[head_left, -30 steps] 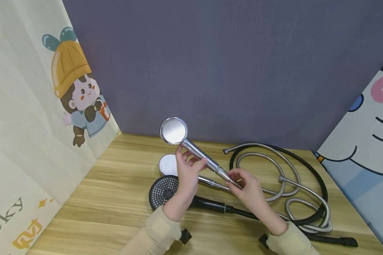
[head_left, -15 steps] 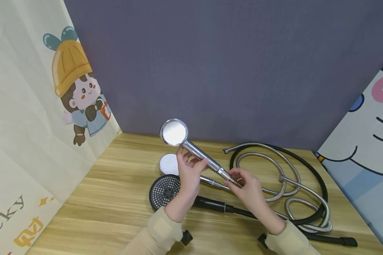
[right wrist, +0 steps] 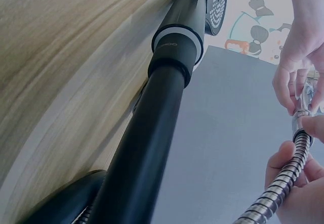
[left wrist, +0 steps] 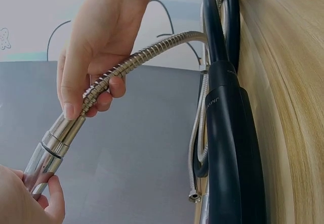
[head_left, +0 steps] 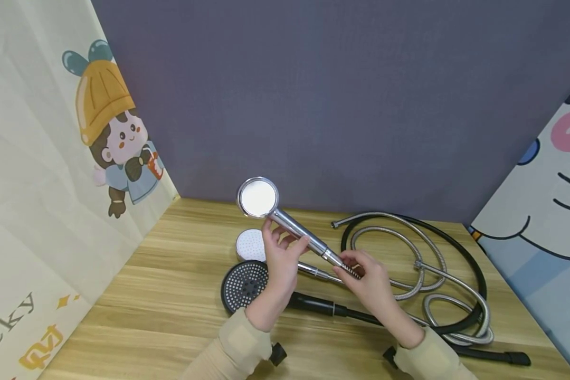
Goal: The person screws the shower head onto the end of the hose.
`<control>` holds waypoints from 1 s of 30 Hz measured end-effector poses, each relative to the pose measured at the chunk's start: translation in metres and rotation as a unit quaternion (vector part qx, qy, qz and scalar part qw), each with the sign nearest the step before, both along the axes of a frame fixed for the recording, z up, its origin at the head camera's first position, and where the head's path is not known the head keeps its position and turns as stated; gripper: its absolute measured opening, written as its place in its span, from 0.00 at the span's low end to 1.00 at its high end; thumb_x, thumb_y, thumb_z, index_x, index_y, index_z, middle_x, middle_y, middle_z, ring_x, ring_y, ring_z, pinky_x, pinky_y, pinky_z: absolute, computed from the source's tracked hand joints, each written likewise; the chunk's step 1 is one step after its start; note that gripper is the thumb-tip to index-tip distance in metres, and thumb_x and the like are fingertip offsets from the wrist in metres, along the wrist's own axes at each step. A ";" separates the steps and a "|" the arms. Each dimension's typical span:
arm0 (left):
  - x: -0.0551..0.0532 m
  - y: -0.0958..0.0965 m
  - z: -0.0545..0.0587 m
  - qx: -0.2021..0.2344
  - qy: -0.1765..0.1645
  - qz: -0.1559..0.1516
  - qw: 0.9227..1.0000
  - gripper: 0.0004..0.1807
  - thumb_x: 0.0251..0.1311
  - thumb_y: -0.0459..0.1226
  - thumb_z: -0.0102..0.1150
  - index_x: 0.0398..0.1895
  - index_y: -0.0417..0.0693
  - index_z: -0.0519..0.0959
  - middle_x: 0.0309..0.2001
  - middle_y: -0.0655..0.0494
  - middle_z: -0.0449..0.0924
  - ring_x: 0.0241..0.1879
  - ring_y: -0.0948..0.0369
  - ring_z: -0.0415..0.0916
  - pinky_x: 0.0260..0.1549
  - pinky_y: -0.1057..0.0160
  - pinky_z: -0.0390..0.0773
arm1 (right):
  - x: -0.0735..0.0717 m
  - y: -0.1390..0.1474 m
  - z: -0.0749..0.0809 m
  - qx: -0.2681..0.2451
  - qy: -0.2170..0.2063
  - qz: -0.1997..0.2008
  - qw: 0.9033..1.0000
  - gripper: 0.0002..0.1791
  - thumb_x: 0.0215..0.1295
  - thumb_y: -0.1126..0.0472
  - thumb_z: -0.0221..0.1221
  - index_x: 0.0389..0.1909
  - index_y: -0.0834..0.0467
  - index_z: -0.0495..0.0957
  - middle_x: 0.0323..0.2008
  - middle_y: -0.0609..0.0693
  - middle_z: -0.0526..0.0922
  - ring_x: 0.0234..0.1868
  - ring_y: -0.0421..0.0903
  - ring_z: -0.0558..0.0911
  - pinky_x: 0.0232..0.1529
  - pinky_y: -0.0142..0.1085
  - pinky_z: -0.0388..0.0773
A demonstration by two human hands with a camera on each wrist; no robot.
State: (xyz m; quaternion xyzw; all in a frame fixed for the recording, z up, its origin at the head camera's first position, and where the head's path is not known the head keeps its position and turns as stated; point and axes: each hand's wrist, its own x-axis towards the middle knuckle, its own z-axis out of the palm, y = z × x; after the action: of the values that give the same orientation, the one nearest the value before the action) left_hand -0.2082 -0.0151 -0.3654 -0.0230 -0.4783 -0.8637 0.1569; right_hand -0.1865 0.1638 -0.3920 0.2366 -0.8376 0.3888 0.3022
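Observation:
My left hand point(head_left: 282, 264) grips the chrome handle of a shower head point(head_left: 258, 197), raised above the table with its round, bright face toward me. At the handle's lower end, my right hand point(head_left: 370, 277) pinches the metal connector point(left wrist: 65, 125) of a ribbed shower hose point(left wrist: 147, 54). In the left wrist view the connector sits in line with the handle, with a dark ring at the joint; how tight it is I cannot tell. The right wrist view has both hands on the same joint, fingers partly covering it.
Below my hands lie a white-faced shower head point(head_left: 250, 245) and a black shower head point(head_left: 242, 289), hoses attached. Coiled silver hoses point(head_left: 432, 245) and a black hose point(head_left: 478, 279) cover the wooden table's point(head_left: 171, 295) right side. A dark panel point(head_left: 313, 105) stands behind.
Almost nothing differs. The shower head's face tips slightly and looks brighter, while both hands keep their hold at nearly the same spot.

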 end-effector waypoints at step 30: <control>0.002 0.002 0.000 0.006 0.009 0.015 1.000 0.46 0.46 0.19 0.63 0.66 0.58 0.55 0.50 0.47 0.66 0.43 0.55 0.71 0.37 0.52 0.85 | 0.003 -0.003 0.002 -0.009 -0.021 -0.036 0.999 0.19 0.41 0.68 0.74 0.35 0.56 0.77 0.26 0.44 0.81 0.24 0.33 0.76 0.18 0.22 0.72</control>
State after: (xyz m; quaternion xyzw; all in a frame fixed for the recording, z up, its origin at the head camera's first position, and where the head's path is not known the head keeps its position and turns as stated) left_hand -0.2058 -0.0131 -0.3650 -0.0227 -0.4720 -0.8639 0.1742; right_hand -0.1833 0.1605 -0.3896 0.1952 -0.8481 0.3900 0.3007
